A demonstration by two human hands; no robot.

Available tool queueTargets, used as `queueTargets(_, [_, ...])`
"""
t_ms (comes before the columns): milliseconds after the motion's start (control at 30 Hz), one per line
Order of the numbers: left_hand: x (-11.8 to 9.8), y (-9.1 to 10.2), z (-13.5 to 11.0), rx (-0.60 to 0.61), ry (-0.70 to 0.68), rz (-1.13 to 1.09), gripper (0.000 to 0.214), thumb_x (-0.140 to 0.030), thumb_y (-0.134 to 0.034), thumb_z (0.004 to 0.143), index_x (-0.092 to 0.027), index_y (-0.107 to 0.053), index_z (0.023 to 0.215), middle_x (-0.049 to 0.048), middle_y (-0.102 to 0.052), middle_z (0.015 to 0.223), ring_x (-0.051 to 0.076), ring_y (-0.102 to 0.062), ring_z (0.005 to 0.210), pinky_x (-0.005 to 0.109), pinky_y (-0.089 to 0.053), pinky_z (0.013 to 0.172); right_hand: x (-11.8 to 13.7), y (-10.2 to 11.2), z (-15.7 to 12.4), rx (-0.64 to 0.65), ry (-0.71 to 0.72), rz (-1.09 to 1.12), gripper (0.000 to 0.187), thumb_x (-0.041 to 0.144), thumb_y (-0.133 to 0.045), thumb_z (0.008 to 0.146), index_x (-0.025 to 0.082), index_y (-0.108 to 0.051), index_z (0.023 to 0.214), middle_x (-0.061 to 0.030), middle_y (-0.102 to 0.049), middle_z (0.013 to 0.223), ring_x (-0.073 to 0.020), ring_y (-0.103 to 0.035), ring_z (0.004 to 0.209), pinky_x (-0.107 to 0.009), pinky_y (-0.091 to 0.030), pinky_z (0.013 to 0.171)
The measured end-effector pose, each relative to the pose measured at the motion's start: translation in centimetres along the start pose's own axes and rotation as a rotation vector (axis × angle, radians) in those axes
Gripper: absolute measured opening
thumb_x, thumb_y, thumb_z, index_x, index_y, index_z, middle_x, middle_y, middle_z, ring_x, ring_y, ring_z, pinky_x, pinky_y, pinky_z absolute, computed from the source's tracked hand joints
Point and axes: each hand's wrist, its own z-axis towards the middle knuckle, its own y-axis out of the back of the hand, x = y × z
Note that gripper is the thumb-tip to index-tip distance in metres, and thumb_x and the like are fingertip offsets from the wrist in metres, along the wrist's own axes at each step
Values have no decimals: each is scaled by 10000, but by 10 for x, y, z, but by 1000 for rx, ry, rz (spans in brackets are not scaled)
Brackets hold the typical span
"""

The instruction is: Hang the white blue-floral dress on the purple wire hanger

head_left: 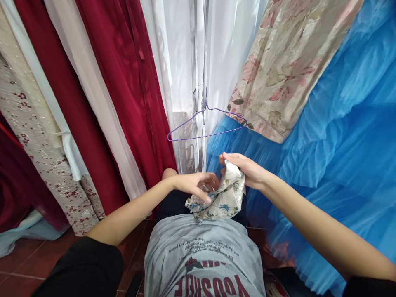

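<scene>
A small piece of cream fabric with a blue and green flower pattern [227,200] hangs crumpled over my lap. My right hand [246,167] is closed on its upper edge, thumb and fingers pinching it at the top. To the left, my left hand [198,185] reaches over the fabric with thumb and fingers apart and slightly curled. The thumb lies in front of the cloth; whether the other fingertips touch it I cannot tell. Beyond both hands, a thin purple clothes hanger [206,136] hangs with nothing on it.
Long garments hang all round: dark red cloth [123,82], white sheer fabric [177,53], a beige floral piece [278,78] and blue tulle [349,152]. A dress with small red flowers [40,144] hangs at the left. Below is a red tiled floor [27,258].
</scene>
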Motion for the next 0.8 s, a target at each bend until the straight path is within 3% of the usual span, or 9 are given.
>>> queueTargets(100, [28, -14, 3, 26, 125, 305, 361, -422, -831, 715, -200, -692, 964, 59, -730, 982, 218, -679, 875, 286, -512, 747, 6, 12, -2, -59, 28, -48, 470, 624, -778, 742, 201, -573, 766, 38, -513, 559, -102, -417, 460, -238, -326, 445])
queueTargets(167, [47, -10, 0, 6, 197, 445, 313, -462, -798, 737, -186, -698, 845, 28, -701, 801, 181, -630, 716, 259, -456, 633, 9, 20, -6, 21, -52, -124, 468, 624, -777, 745, 187, -623, 817, 36, -529, 583, -99, -429, 477, -230, -323, 445])
queueTargets(233, [52, 6, -7, -65, 211, 495, 279, -443, -749, 771, -171, -683, 768, 1, -654, 709, 147, -577, 655, 232, -405, 593, 4, 22, -8, 147, -160, -257, 478, 615, -762, 769, 168, -682, 919, -4, -624, 699, -116, -519, 578, -226, -379, 495])
queueTargets(333, [32, 40, -23, -247, 177, 541, 263, -393, -672, 813, -156, -645, 703, -15, -602, 664, 124, -530, 645, 213, -365, 588, -19, 14, -1, 247, -217, -485, 407, 487, -809, 755, 166, -724, 991, -36, -701, 898, -132, -581, 749, -213, -436, 602])
queueTargets(433, [4, 68, -42, -325, 179, 605, 165, -320, -665, 779, -163, -637, 737, -25, -580, 650, 118, -492, 614, 220, -331, 563, -48, 2, 16, 445, -314, -566, 229, 341, -793, 719, 156, -719, 833, 14, -640, 717, -100, -505, 622, -202, -386, 539])
queueTargets(500, [-3, 85, -57, -327, 170, 670, 71, -236, -636, 747, -167, -652, 758, -17, -605, 673, 125, -508, 626, 225, -339, 579, -57, 1, 26, 508, -353, -509, 168, 305, -730, 705, 147, -673, 702, 38, -558, 596, -81, -435, 535, -199, -337, 483])
queueTargets(567, [5, 103, -74, -325, 185, 727, 83, -199, -608, 734, -168, -675, 771, -2, -641, 710, 138, -544, 661, 228, -359, 613, -53, 7, 32, 384, -317, -434, 175, 304, -670, 692, 150, -623, 622, 42, -510, 537, -77, -398, 488, -201, -305, 443])
queueTargets(667, [30, 135, -102, -349, 267, 758, 139, -287, -614, 788, -175, -696, 782, 3, -659, 728, 152, -561, 688, 230, -375, 650, -32, 29, 35, 118, -212, -409, 241, 344, -625, 721, 158, -588, 572, 27, -499, 496, -85, -399, 453, -213, -305, 419])
queueTargets(800, [51, 174, -132, -534, 262, 794, 245, -373, -570, 855, -183, -666, 733, 4, -652, 738, 177, -569, 737, 247, -395, 708, -8, 61, 45, -25, -49, -401, 272, 366, -759, 688, 158, -601, 613, 10, -567, 541, -91, -457, 468, -220, -336, 450])
